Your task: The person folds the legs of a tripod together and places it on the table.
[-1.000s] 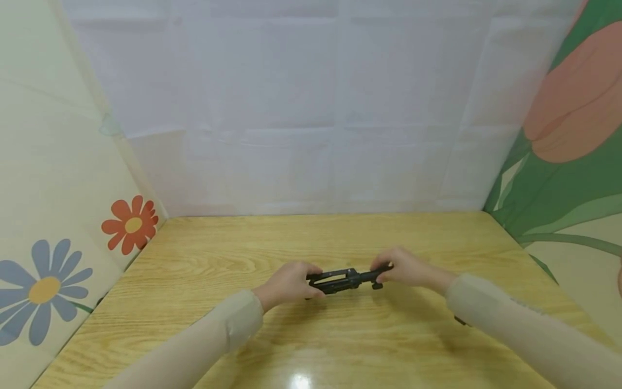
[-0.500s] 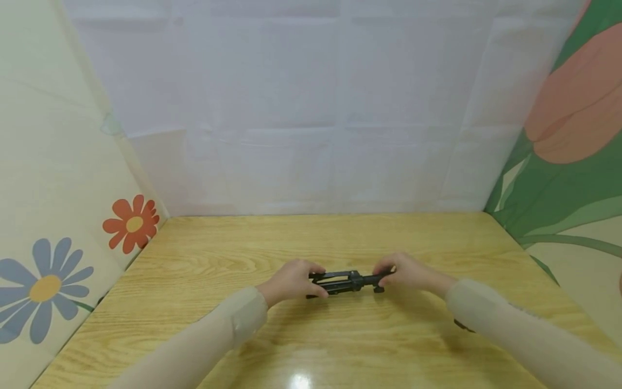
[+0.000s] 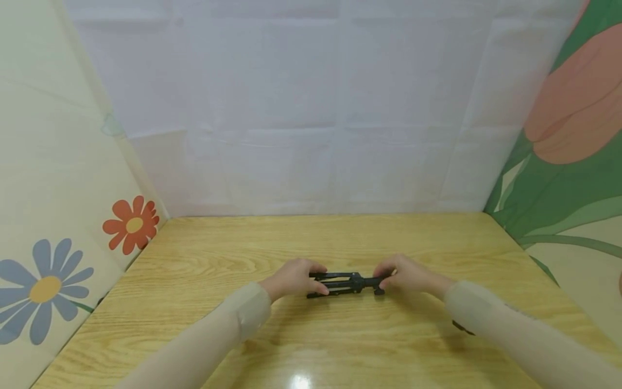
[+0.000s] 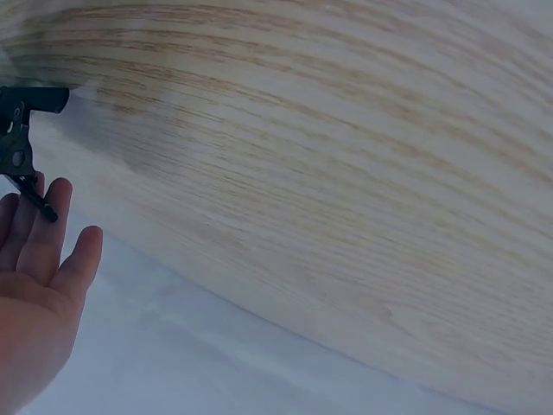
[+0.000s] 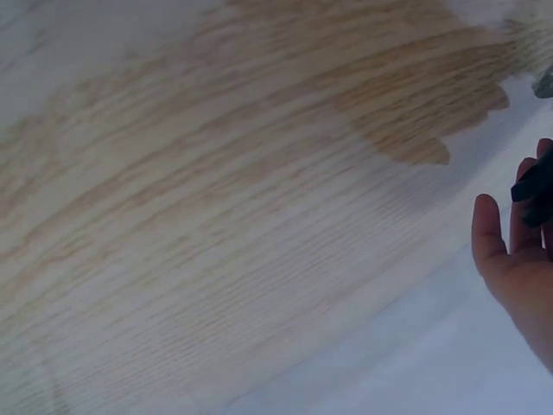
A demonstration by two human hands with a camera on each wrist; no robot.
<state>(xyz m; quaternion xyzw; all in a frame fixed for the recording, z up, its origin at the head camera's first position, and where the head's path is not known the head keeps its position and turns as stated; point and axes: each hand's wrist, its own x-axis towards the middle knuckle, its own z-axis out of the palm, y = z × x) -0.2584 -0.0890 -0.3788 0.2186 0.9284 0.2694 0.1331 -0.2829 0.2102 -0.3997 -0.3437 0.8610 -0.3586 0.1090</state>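
Note:
A small black tripod (image 3: 358,283) lies crosswise in the head view, its legs at the left and a short column with a knob at the right. My left hand (image 3: 292,279) holds the leg ends between thumb and fingers. At the column end, my right hand (image 3: 407,274) pinches the tripod, covering its tip. In the left wrist view, part of the tripod (image 4: 17,143) shows at the fingers of the left hand (image 4: 39,298). Only a dark end of the tripod (image 5: 536,186) appears at the right wrist view's edge, against the fingers.
Beneath the hands is a wood-grain table (image 3: 218,248). A white cloth (image 3: 311,108) hangs behind its far edge. Flower-printed panels stand along the left (image 3: 58,162) and right (image 3: 573,216) sides.
The tripod has turned a little in my hands, so its legs now show side by side and its right end sits lower. Both hands have shifted only slightly.

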